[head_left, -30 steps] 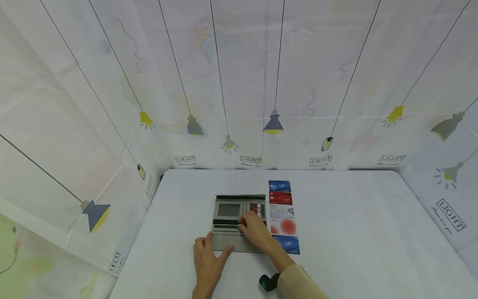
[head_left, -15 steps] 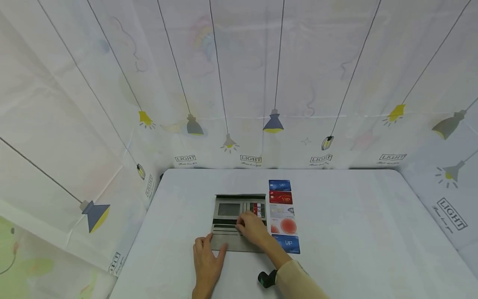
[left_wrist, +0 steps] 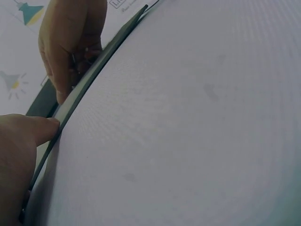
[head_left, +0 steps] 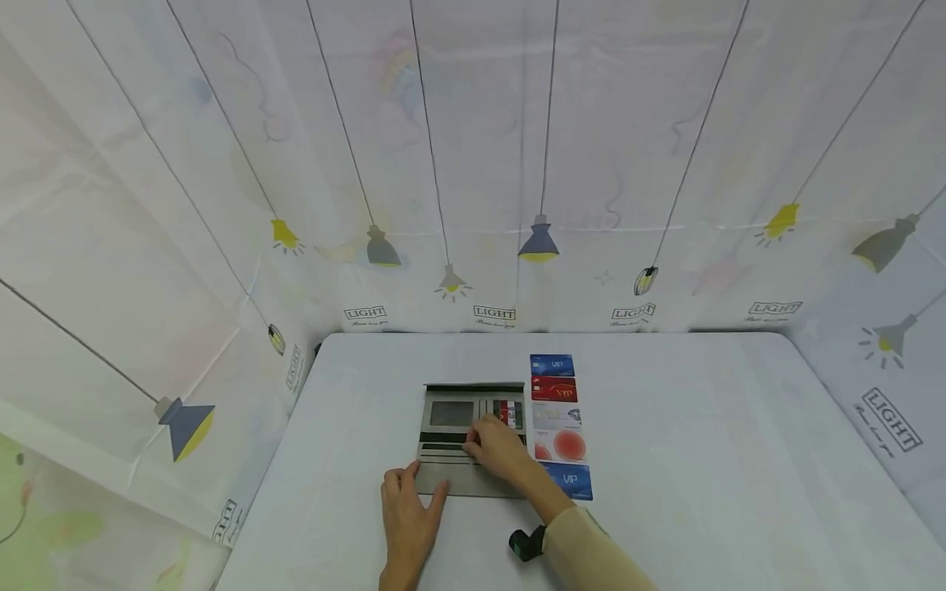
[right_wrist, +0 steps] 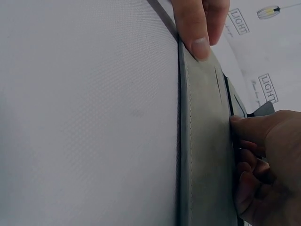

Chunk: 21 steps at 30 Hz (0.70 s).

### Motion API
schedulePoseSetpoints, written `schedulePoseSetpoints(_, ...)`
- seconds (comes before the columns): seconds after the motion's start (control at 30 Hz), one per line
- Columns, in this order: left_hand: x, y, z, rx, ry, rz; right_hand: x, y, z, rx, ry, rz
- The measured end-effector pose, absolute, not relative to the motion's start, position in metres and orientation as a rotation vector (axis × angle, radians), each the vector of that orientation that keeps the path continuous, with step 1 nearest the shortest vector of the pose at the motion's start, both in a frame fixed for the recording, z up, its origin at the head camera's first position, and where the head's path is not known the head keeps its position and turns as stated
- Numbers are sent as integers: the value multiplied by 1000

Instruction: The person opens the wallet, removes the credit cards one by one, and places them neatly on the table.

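An open grey wallet point(head_left: 473, 439) lies flat on the white table point(head_left: 702, 460), near its front edge and left of centre, with a row of five cards point(head_left: 557, 427) laid just beside its right edge. The left hand point(head_left: 406, 517) rests on the table with fingers straight, the fingertips point(right_wrist: 200, 44) pressing the wallet's near left corner to steady it; it grasps nothing. The right hand point(head_left: 502, 450) lies over the middle of the wallet with fingers curled at a slot; the right wrist view shows the fingertips point(right_wrist: 244, 141) bent against the slot edge, but whether they pinch a card there cannot be told. A few cards show in the upper right pockets point(head_left: 508, 412). Judgement: the wallet looks light, thin and pliable, with a soft matte surface that should not slip much on the cloth but will slide if pulled unsteadied. The cards appear stiff, thin and smooth, best taken by an exposed edge between thumb and finger. The wallet is best held down flat at a corner or lifted by its long edge.
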<state>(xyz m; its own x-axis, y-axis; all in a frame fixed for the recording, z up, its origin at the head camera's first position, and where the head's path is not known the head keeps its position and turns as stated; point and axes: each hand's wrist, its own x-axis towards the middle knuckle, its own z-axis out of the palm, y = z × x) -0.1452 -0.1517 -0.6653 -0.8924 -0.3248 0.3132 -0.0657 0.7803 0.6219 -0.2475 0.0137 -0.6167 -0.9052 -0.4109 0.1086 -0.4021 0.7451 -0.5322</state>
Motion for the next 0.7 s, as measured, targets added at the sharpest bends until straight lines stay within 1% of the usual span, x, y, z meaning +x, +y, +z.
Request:
schedulePoseSetpoints(0.27, -145, -151, -664, 303, -2568, -877, -247, 8, -608, -576, 2885, -783)
schedulePoseSetpoints(0.7, -145, -152, -663, 308, -2568, -872, -250, 5, -610, -612, 2899, -694)
